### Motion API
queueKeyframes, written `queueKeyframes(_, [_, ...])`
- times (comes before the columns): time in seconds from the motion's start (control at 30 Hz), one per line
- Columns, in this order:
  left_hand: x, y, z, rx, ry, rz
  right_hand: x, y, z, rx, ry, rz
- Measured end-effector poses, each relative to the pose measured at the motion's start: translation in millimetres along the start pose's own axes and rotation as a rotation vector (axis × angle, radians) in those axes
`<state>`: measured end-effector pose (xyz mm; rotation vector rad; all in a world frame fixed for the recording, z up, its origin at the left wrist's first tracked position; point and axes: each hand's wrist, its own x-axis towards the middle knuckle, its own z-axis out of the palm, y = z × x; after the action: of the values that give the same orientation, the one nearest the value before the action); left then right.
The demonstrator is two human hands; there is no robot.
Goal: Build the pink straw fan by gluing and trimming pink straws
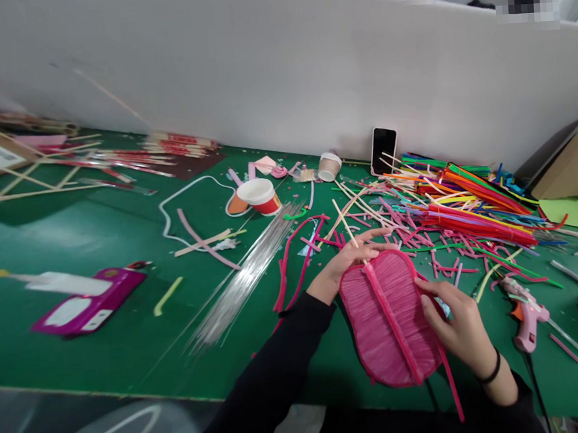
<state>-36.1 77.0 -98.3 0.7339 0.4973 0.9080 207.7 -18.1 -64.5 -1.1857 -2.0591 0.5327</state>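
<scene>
A pink oblong panel with a fuzzy pipe-cleaner rim and a raised middle rib is held tilted above the front of the table. At its top edge my left hand is closed round it, some fingers hidden behind. A pale thin stick sticks out past that hand near the top of the rib. My right hand pinches at the right rim, on a pink pipe cleaner whose loose end hangs below the panel. Its exact hold is partly hidden by the fingers.
Pipe cleaners and pink offcuts lie heaped behind at right. A pink glue gun rests to the right. Clear glue sticks, a paper cup and a purple box are leftward. A phone leans against the partition.
</scene>
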Motion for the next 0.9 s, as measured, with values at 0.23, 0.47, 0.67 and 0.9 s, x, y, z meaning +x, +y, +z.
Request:
queueKeyframes(0.23, [-2.4, -0.8, 10.4, -0.197, -0.145, -0.067, -2.7, -0.9, 1.2, 0.003, 0.061, -0.016])
queueKeyframes(0.47, [-3.1, 0.4, 15.9, -0.300, -0.206, -0.111, -2.6, -3.9, 0.8, 0.002, 0.062, -0.009])
queueKeyframes(0.67, [-4.7, -0.1, 20.3, -0.316, -0.229, -0.164, -2.6, -1.5, 1.5, 0.000, 0.062, 0.004])
queueKeyframes(0.9, [-4.6, -0.4, 21.8, -0.300, -0.220, -0.202, -3.4, 0.9, 3.1, 0.009, 0.042, 0.033])
